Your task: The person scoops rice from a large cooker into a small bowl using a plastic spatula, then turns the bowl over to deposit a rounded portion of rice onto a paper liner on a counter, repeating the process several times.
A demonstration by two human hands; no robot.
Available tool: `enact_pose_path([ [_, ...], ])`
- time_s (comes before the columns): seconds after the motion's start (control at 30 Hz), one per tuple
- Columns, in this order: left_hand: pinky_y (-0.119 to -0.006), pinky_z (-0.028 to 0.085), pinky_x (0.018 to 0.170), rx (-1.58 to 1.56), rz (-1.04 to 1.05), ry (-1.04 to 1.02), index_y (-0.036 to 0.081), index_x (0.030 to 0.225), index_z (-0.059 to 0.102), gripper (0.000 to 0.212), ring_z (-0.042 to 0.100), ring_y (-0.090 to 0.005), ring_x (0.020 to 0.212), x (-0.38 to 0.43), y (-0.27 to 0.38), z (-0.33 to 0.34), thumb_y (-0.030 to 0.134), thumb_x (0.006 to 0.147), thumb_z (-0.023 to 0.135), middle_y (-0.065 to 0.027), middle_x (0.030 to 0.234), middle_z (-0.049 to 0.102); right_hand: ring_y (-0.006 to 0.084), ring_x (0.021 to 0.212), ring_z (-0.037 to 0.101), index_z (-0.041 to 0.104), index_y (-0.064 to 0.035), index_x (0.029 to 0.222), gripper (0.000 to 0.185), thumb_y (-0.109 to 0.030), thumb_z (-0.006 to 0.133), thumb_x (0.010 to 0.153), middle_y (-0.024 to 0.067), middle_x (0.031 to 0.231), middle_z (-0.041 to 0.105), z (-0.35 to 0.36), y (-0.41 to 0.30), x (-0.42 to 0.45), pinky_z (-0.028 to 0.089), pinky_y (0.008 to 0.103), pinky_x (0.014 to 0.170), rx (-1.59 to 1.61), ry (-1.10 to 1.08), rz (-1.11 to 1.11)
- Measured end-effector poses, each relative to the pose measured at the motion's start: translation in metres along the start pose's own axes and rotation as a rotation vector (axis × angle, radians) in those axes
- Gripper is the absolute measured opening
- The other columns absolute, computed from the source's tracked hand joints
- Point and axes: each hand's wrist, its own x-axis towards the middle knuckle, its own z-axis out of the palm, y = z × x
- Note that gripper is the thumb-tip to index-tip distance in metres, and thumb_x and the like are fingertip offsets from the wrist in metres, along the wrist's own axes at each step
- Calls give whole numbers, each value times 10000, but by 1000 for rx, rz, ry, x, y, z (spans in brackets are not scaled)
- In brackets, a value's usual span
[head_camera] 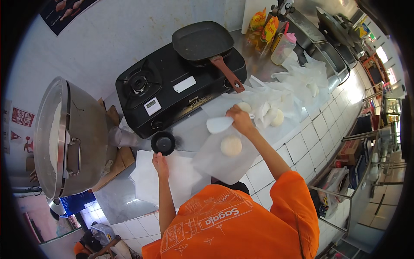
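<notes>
Thumb and fingers of my left hand [160, 165] hold the rim of a small round black bowl [163, 143], its inside facing up. In my right hand [240, 119] is a white paddle [219, 125], its flat blade pointing left. Below the blade, a rounded white mound [231, 145], apparently moulded rice, sits on a sheet of translucent paper [210, 162]. Another mound [244, 107] is partly behind my right hand. A further mound [277, 118] lies to its right among crumpled paper sheets [258, 94]. A stack of white paper [161, 181] lies under my left forearm.
A black two-burner stove [168, 94] bears a square pan [203, 40], its brown handle [228, 74] jutting towards the papers. Left stands a large metal pot [87, 136] with white contents, beside a clear plastic cup [123, 137]. Sauce pouches [268, 30] and a pink-capped bottle [284, 48] stand at back right.
</notes>
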Motion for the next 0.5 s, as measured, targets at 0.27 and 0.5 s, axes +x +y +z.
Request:
enact_pose_path([
  [0.27, -239, 410, 899, 59, -25, 38, -22, 1182, 507, 394, 544, -116, 1035, -4, -2, 3, 274, 926, 552, -67, 1132, 584, 332, 777, 589, 636, -41, 821, 224, 70, 596, 631, 153, 870, 594, -34, 44, -6, 480, 376, 692, 87, 373, 415],
  [0.5, -245, 422, 911, -56, -47, 46, -17, 1185, 508, 386, 558, -130, 1041, -4, -12, -4, 265, 925, 549, -73, 1131, 598, 311, 861, 566, 644, -63, 875, 247, 8, 668, 639, 142, 939, 588, -38, 44, -19, 446, 383, 785, 24, 456, 651],
])
